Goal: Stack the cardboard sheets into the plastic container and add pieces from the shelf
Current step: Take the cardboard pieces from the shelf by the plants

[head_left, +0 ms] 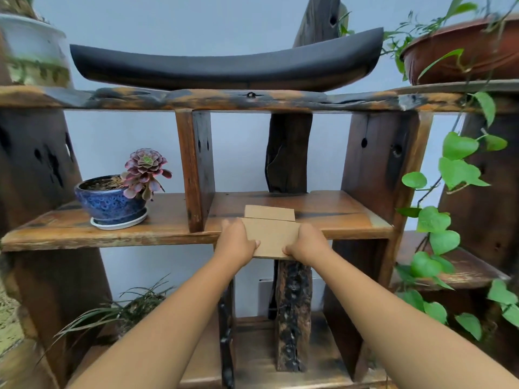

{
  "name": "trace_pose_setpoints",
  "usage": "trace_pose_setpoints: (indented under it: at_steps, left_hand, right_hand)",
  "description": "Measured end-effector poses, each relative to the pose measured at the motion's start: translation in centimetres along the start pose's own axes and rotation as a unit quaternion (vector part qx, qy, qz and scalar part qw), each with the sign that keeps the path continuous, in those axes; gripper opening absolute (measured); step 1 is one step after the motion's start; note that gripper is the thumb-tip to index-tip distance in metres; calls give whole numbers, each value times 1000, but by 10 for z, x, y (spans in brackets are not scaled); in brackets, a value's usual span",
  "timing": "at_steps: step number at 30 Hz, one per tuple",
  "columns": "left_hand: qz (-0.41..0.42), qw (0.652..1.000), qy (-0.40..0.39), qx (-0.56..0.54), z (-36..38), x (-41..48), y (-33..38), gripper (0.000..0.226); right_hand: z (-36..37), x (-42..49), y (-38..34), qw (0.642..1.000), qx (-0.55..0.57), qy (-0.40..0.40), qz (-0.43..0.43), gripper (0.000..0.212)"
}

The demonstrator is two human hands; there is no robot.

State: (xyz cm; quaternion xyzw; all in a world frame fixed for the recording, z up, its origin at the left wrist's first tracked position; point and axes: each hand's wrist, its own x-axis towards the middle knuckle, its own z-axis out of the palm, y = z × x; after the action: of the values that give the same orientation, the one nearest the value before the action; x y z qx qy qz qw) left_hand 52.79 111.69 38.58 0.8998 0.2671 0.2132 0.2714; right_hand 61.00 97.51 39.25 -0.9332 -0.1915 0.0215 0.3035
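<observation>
Both forearms reach in from the lower edge. The left hand (236, 242) and right hand (307, 244) grip a cardboard sheet (273, 237) by its side edges, thumbs on top near the front corners; the other fingers are hidden underneath. The sheet lies roughly flat, its front edge overhanging the shelf (112, 234) lip, its long axis running away from the person. Just behind it a second sheet (269, 212) lies flat on the shelf, long axis left to right, its near edge covered. To the left stands a blue pot (109, 204). The plastic container is out of view.
</observation>
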Motion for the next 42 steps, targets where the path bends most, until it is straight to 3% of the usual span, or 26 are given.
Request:
trace_pose_setpoints:
  at_steps: [10,16,24,28,31,34,42]
  left_hand:
    - [-5,995,-93,-44,54,-104,-26,43]
    - [30,975,-213,-62,91,-156,-58,41]
    - [83,944,-306,-96,118,-218,-77,44]
    - [135,918,-358,-100,134,-253,-56,41]
    - [184,892,-402,-94,147,-287,-25,43]
    - [236,867,-430,-82,163,-333,12,43]
    - [355,765,-532,-73,201,-496,118,39]
  right_hand:
    - [44,-114,84,989,83,-9,125,49]
    - [77,-187,116,981,27,13,192,49]
    - [95,-270,141,960,-15,35,278,50]
    - [86,-318,164,934,25,50,353,52]
    - [70,-364,189,905,79,87,409,37]
    - [47,-419,218,872,100,133,461,38]
    - [-20,-588,289,799,83,237,546,47]
